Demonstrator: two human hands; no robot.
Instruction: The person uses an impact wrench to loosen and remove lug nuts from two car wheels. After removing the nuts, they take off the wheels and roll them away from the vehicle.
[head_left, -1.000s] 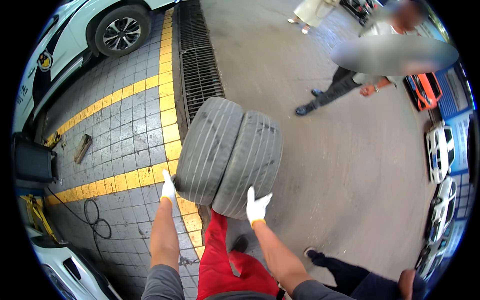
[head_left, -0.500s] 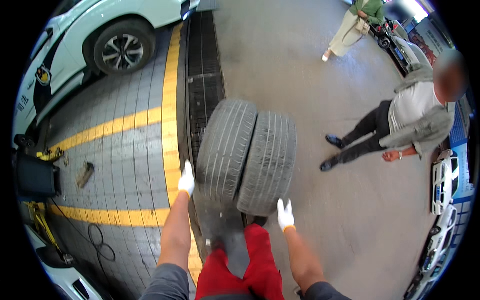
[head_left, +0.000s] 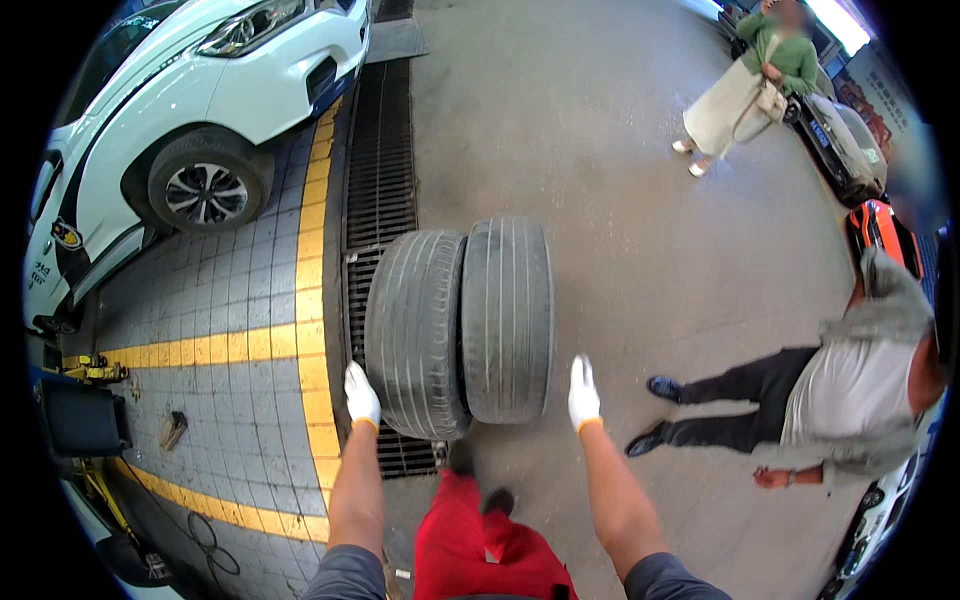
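Two worn black tires stand on their treads side by side in front of my feet. The left tire (head_left: 413, 335) overlaps the drain grate, while the right tire (head_left: 509, 320) stands over the bare floor. My left hand (head_left: 361, 396), in a white glove, is flat against or just beside the left tire's outer side, near its lower part; contact is hard to make out. My right hand (head_left: 583, 392), also gloved in white, is held out with fingers straight. A gap of floor separates it from the right tire. Neither hand grips anything.
A dark drain grate (head_left: 381, 165) runs ahead beside a yellow painted line (head_left: 312, 230). A white car (head_left: 240, 90) stands at the far left. One person (head_left: 850, 390) stands close on the right, another (head_left: 745, 95) farther off. A dark bin (head_left: 85, 415) is at left.
The tires have straightened from a slant and sit farther left, more over the grate. I have moved forward past the floor markings. My right hand has come away from the right tire.
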